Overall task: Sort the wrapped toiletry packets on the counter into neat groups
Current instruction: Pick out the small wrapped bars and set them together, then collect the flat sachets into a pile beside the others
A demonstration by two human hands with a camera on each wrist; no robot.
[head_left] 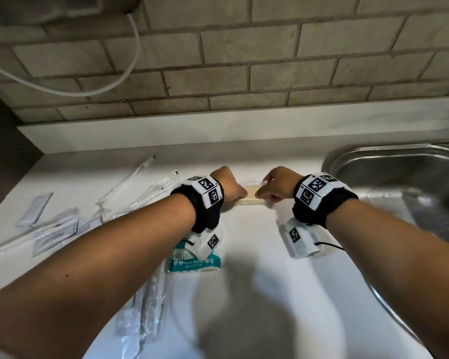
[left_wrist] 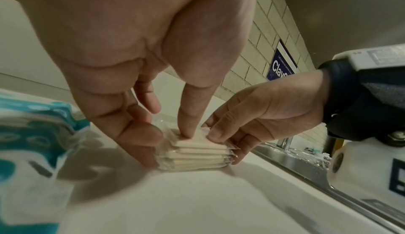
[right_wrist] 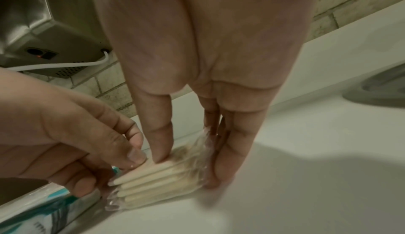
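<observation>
Both hands, left and right, pinched a stack of clear-wrapped cream packets resting on the white table. A steel sink lay right; tan brick tiles lined the wall behind.

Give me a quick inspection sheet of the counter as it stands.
Surface: white counter, bare in the middle.
Job's things: stack of cream packets squared between both hands; teal wipes pack near the left wrist; clear-wrapped long packets and flat sachets loose at left.
Clutter: nothing seen.
Grippers: left hand and right hand each pinch an end of the stack.
Cables: white cord hangs against the wall.
Surroundings: tiled wall, steel sink at right.
</observation>
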